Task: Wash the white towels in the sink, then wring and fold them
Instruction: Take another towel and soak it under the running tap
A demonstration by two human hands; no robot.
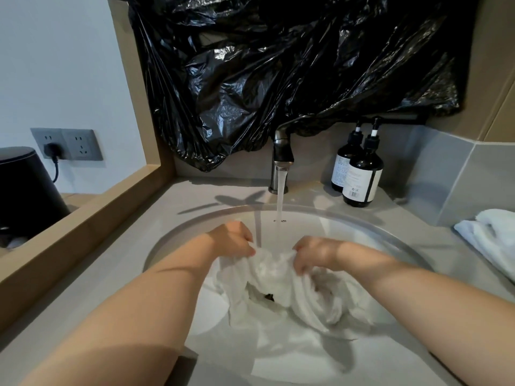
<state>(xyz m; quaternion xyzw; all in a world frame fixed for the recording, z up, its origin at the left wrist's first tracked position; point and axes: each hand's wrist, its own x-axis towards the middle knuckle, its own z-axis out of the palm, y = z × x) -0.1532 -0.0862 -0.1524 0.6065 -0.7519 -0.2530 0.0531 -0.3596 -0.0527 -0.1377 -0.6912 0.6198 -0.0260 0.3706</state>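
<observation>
Pinching top edge of white towel [292, 285] with left hand [232, 238], fingers curled tight. Gripping the bunch just beside it with right hand [315, 253], fingers hooked down into cloth. Holding that edge under faucet [282, 151] stream, likely to flush water through, leaving rest heaped wet in sink [351, 229]. Reaching in with both forearms, wrists dropped. Keeping second towel [493, 238] piled on counter [200, 190] at right, probably clear of splash.

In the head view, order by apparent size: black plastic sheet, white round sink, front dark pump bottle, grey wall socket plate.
1. black plastic sheet
2. white round sink
3. front dark pump bottle and grey wall socket plate look alike, so unranked.
</observation>
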